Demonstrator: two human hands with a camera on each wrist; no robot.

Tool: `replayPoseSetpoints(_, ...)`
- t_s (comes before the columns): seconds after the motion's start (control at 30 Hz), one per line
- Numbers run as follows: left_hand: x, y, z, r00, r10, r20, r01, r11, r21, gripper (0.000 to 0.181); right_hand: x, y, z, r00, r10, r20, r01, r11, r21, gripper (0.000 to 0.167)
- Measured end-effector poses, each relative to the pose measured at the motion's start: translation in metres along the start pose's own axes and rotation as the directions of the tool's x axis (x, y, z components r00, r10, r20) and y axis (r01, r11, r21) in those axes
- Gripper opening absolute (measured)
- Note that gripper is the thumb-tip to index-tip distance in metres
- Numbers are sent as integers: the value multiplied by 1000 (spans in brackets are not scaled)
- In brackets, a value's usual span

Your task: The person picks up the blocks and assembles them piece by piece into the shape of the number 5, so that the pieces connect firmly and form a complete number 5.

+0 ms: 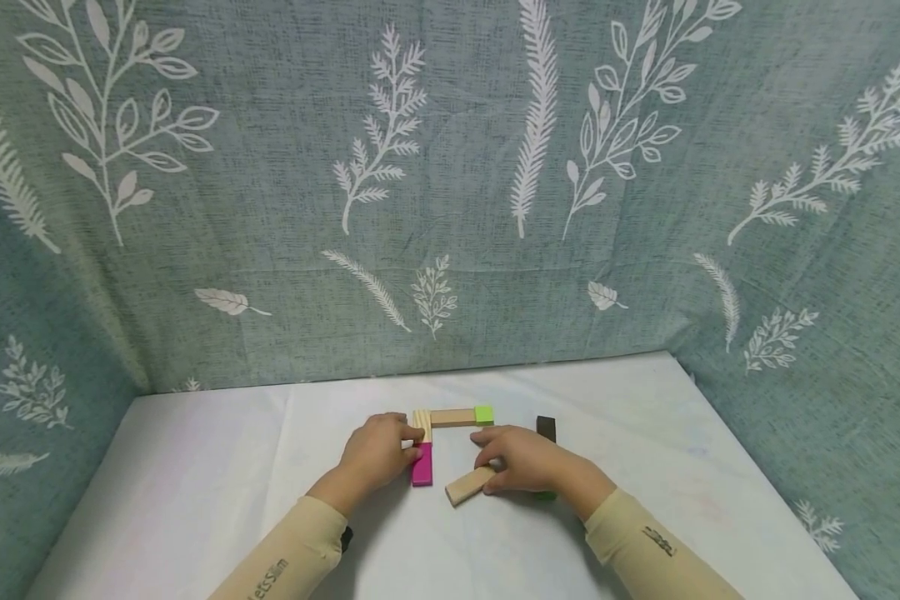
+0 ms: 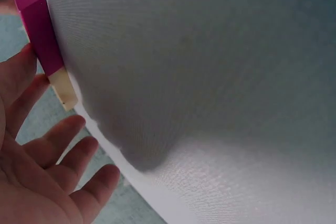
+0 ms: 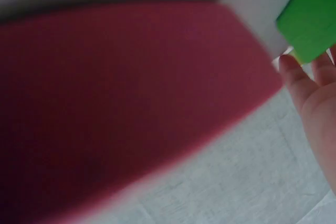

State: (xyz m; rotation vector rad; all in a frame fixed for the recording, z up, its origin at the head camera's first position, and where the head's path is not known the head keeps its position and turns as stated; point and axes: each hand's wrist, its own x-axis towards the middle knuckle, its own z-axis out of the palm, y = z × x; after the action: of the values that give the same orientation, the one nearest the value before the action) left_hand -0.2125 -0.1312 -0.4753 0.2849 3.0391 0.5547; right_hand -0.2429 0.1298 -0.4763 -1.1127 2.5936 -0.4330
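Curtain (image 1: 495,317) is hanging behind tbl (image 1: 450,554). L hand (image 1: 373,452) is resting left of L blk (image 1: 422,472); mid blk (image 1: 467,487) is lying betw. L blk & R hand (image 1: 528,458); cube (image 1: 483,416) is sitting behind mid blk.

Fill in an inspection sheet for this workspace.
Surface: white cloth.
Job's things: magenta block end to end with grainy wooden block; tan block meeting lime block; loose pale wooden block; black block; partly hidden dark-green block.
Clutter: blurred red object, identity unclear.
Hands: left hand touches magenta block; right hand pinches pale wooden block.
Cables: nothing seen.
Surroundings: grey-green fabric with white leaf prints.
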Motion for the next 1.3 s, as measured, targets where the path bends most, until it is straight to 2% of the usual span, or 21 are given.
replayPoseSetpoints(0.13, 0, 0, 0, 1000, -6, -8, 6, 1000, -1, 30, -2, 2, 0, 1000, -6, -19, 7, 1000, 17, 22)
replayPoseSetpoints(0.5, -1, 1, 2, 1000, -8, -9, 8, 1000, -10, 31, 6, -7, 2, 999, -13, -32, 10, 997, -79, 26)
replayPoseSetpoints(1.07, -2, 1, 0, 1000, 0, -9, 0, 1000, -12, 30, 11, -8, 8, 998, -14, -53, 7, 991, -131, 29)
replayPoseSetpoints(1.3, -4, 3, -1, 1000, -14, -1, 14, 1000, -20, 30, 10, -10, 8, 998, -3, -58, -4, 992, -129, 30)
